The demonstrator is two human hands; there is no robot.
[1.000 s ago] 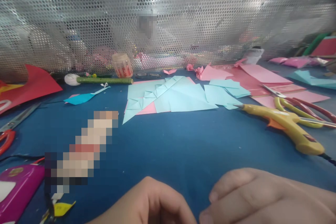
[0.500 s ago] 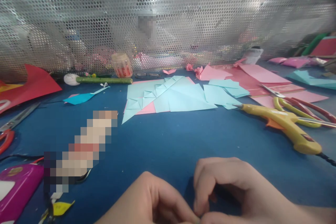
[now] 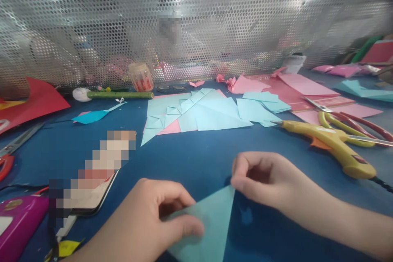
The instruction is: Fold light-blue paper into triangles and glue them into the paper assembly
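A light blue piece of paper (image 3: 211, 225) with a pointed corner is held between my two hands at the bottom of the head view. My left hand (image 3: 153, 217) grips its left side, the thumb flat on top and the fingers curled behind. At the upper right corner, my right hand (image 3: 264, 178) pinches the tip between thumb and fingers. The paper's lower part runs out of the picture. Beyond my hands lie pale blue sheets (image 3: 215, 114), some with folded triangles, partly over pink paper.
A yellow glue gun (image 3: 328, 141) and scissors (image 3: 331, 127) lie at the right. On the left are a phone-like object (image 3: 101, 176), a purple device (image 3: 23, 221) and red-handled scissors (image 3: 6, 166). A perforated metal screen (image 3: 196, 28) stands along the back, with a plastic jar (image 3: 140, 77) before it.
Both hands have moved up and farther from me, and the right hand has drawn away from the left. The light blue paper between them has come into view.
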